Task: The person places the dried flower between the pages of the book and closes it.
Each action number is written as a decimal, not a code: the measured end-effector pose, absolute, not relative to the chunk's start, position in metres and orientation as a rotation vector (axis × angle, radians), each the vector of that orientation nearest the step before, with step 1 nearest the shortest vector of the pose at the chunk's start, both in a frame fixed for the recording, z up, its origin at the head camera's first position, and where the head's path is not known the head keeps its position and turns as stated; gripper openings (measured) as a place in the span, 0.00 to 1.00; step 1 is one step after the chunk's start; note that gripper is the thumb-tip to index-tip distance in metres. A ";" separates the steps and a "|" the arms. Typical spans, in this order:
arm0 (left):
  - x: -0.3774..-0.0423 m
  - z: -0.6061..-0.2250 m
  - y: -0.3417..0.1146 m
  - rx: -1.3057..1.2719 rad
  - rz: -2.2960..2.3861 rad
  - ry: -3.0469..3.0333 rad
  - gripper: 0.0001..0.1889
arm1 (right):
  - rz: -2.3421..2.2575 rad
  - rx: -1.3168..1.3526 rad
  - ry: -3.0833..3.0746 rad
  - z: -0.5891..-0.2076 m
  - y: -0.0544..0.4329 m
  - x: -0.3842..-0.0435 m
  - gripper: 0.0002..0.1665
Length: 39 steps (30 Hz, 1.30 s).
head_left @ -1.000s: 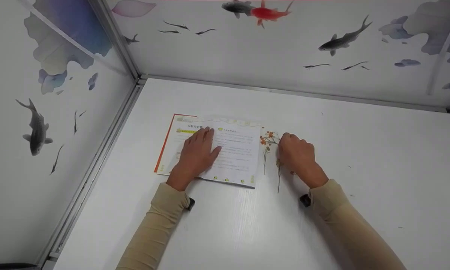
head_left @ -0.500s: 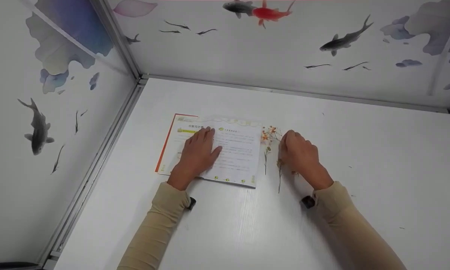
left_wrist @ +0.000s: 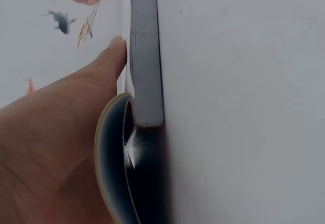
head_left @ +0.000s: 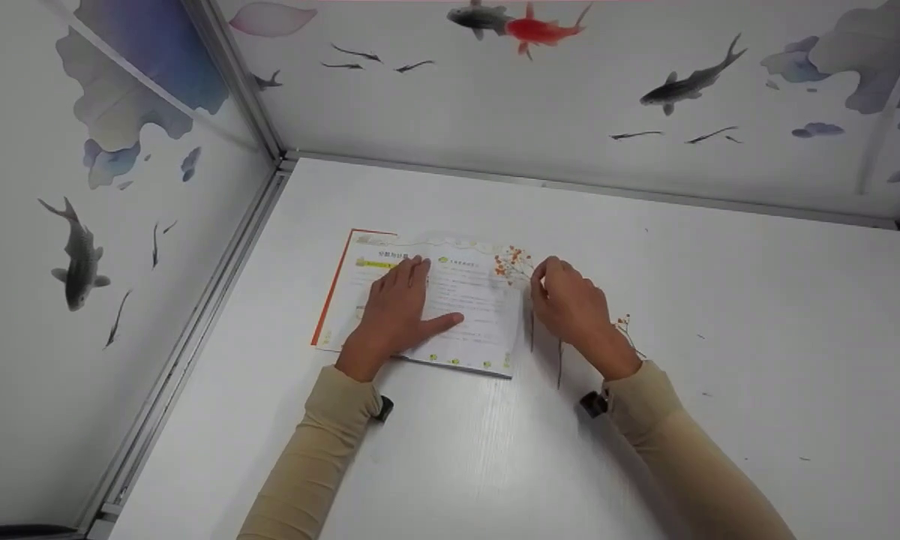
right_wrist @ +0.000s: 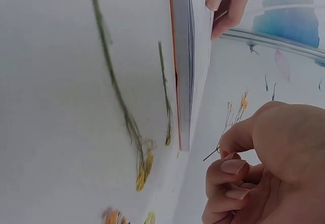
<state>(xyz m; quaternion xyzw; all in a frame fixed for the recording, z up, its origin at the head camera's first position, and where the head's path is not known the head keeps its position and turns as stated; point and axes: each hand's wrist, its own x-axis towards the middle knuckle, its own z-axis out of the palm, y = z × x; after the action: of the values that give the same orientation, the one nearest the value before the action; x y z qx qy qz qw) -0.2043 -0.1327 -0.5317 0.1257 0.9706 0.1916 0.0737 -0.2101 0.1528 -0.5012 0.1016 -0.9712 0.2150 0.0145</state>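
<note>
An open book [head_left: 480, 307] with printed pages and an orange cover edge lies on the white table. My left hand [head_left: 391, 307] rests flat on its pages, thumb spread onto the right page. Between thumb and fingertips, my right hand [head_left: 574, 304] pinches the thin stem of a dried flower sprig [head_left: 511, 262]. Its small orange blooms overlap the upper right corner of the page. In the right wrist view, a long yellow-flowered sprig [right_wrist: 119, 99] and a shorter sprig [right_wrist: 165, 92] lie beside the book. Another orange sprig [head_left: 625, 328] lies by my right wrist, partly hidden.
Small plant scraps [head_left: 706, 394] are scattered on the table's right side. White panels with painted fish [head_left: 81, 259] stand along the left and back. A metal rail [head_left: 600, 191] runs along the table's far edge.
My right hand has moved left with the dried flower sprig, bringing its blooms from beside the book to over the right page. My left thumb has spread outward.
</note>
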 end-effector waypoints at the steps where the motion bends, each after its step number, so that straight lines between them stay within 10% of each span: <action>1: -0.204 -0.532 -0.133 0.377 0.576 2.913 0.61 | 0.677 0.324 -3.027 -0.501 0.148 -0.210 0.12; 39: -0.203 -0.534 -0.132 0.335 0.610 2.924 0.66 | 0.778 0.399 -2.981 -0.514 0.107 -0.229 0.12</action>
<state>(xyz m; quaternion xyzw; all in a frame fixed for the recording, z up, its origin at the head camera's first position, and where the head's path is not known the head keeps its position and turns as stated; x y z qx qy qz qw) -0.2033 -0.1322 -0.5344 0.1111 0.9705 0.2026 0.0681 -0.2290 0.1065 -0.5135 0.1284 -0.9594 0.2505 0.0173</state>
